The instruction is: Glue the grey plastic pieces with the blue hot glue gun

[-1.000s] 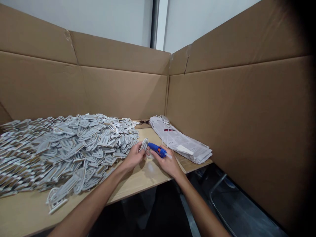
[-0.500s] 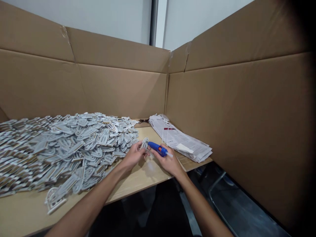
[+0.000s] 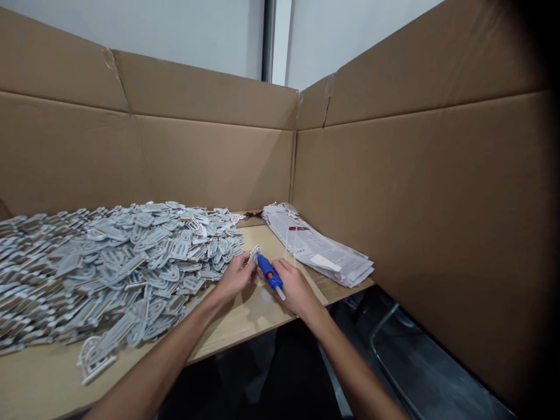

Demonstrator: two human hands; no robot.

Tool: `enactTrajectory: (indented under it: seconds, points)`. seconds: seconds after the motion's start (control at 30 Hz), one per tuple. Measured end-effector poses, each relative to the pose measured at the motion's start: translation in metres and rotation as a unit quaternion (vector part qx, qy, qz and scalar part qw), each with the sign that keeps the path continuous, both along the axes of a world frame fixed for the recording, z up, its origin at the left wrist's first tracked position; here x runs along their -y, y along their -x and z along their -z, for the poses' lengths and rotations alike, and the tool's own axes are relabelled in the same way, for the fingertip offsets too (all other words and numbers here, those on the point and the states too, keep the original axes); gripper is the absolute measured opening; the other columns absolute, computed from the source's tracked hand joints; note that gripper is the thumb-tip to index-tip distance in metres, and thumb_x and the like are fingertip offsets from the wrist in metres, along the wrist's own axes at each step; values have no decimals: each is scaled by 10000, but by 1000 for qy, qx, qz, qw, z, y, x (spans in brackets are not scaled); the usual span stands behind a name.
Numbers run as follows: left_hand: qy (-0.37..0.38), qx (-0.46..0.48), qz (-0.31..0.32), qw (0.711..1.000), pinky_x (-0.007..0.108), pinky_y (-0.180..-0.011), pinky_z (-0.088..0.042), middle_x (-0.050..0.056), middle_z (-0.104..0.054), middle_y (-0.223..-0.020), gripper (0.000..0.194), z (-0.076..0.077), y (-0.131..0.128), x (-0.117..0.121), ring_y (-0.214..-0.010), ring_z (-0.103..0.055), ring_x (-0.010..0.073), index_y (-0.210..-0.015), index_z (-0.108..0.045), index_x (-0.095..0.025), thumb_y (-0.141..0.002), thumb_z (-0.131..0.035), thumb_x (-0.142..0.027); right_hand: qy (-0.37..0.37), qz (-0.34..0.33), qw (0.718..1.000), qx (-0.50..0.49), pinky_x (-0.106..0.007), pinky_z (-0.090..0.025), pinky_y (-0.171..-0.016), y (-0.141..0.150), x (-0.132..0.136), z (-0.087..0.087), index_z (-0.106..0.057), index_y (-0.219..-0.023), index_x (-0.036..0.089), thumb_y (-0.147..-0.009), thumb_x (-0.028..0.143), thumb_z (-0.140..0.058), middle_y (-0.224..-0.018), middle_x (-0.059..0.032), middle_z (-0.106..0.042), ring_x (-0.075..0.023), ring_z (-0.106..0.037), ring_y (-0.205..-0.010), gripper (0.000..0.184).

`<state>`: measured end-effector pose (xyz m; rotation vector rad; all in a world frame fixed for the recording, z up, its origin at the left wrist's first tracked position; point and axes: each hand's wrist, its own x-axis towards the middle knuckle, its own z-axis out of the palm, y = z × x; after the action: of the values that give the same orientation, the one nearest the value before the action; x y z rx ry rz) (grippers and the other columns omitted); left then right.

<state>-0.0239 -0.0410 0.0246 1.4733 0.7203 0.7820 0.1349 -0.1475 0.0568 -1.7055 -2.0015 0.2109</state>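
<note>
My left hand (image 3: 234, 279) pinches a small grey arch-shaped tag (image 3: 252, 254) just above the wooden table (image 3: 245, 318). My right hand (image 3: 294, 287) grips a blue glue gun (image 3: 268, 270) with an orange band and a white glue stick at its rear. The gun's front end touches the tag. A large pile of the same grey tags (image 3: 109, 268) spreads over the table to the left of my hands.
A stack of printed white sheets (image 3: 317, 251) lies at the table's right end with a red pen (image 3: 298, 228) on it. Tall cardboard walls (image 3: 210, 157) close in the back and right. A metal chair frame (image 3: 387, 356) stands below right.
The glue gun has swung round: its rear stick now points down toward me instead of off to the right. Both hands stay at the same spot by the tag.
</note>
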Motion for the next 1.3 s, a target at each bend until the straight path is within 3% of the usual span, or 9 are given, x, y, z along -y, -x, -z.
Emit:
enactTrajectory:
  seconds: [0.27,0.47,0.53,0.63,0.73,0.87,1.0,1.17,1.3]
  points:
    - [37,14,13,999,213,-527,-434,-8,-593,-558,245,-2,4,-5,-497,-544,110,-671,-552,-186,-851,-579,-349,11,89,989,116,-330,-437,-723,21,0,5,-535,-1001,179,-922,129,-548,-1001,-127,-662,-266,-633,-896,96]
    - [112,1,95,989,199,-418,-330,43,-654,-596,340,-19,12,7,-441,-537,112,-757,-648,-150,-863,-618,-472,-94,144,973,-154,-355,-487,-773,2,-7,11,-547,-1049,184,-962,359,-550,-955,-102,-660,-251,-634,-860,196]
    - [110,-12,137,984,196,-418,-308,42,-632,-560,365,-26,13,12,-426,-501,95,-717,-663,-138,-852,-646,-477,-72,140,938,-309,-379,-517,-849,-6,-12,10,-590,-1086,188,-965,495,-563,-1028,-114,-696,-254,-667,-938,331]
    - [87,-36,180,979,195,-455,-327,41,-619,-526,372,-30,14,15,-431,-483,80,-667,-671,-134,-832,-685,-467,-27,79,831,-550,-396,-543,-928,-14,-17,3,-648,-1085,192,-920,613,-599,-1179,-136,-705,-265,-693,-1075,454]
    - [94,-49,172,979,202,-439,-284,30,-605,-505,382,-29,13,14,-411,-444,74,-658,-670,-141,-809,-713,-489,-8,30,762,-647,-357,-583,-824,-17,-17,-6,-643,-990,205,-871,648,-656,-1153,-114,-715,-250,-738,-956,459]
    - [146,-12,115,983,192,-436,-263,2,-574,-508,370,-32,11,15,-418,-414,54,-672,-665,-142,-770,-773,-482,49,43,814,-578,-261,-497,-489,-18,-12,-9,-614,-852,184,-891,689,-609,-752,-49,-685,-163,-655,-526,506]
    - [131,7,106,986,188,-448,-321,39,-653,-587,374,-35,12,15,-442,-479,66,-750,-691,-133,-739,-820,-484,65,92,860,-497,-288,-542,-513,-16,-14,2,-604,-893,194,-881,677,-632,-731,-30,-673,-195,-686,-571,483]
    - [99,-33,179,978,183,-442,-358,64,-690,-626,386,-31,15,16,-459,-539,88,-798,-707,-135,-769,-789,-510,30,86,812,-576,-369,-603,-850,-9,-22,8,-658,-946,189,-849,666,-684,-979,-101,-747,-252,-740,-923,487]
    - [117,-49,162,979,182,-427,-326,35,-658,-573,351,-28,13,17,-427,-505,80,-804,-693,-149,-783,-781,-488,20,41,767,-640,-364,-605,-818,-10,-20,-5,-647,-929,187,-843,680,-680,-980,-113,-750,-254,-750,-893,502]
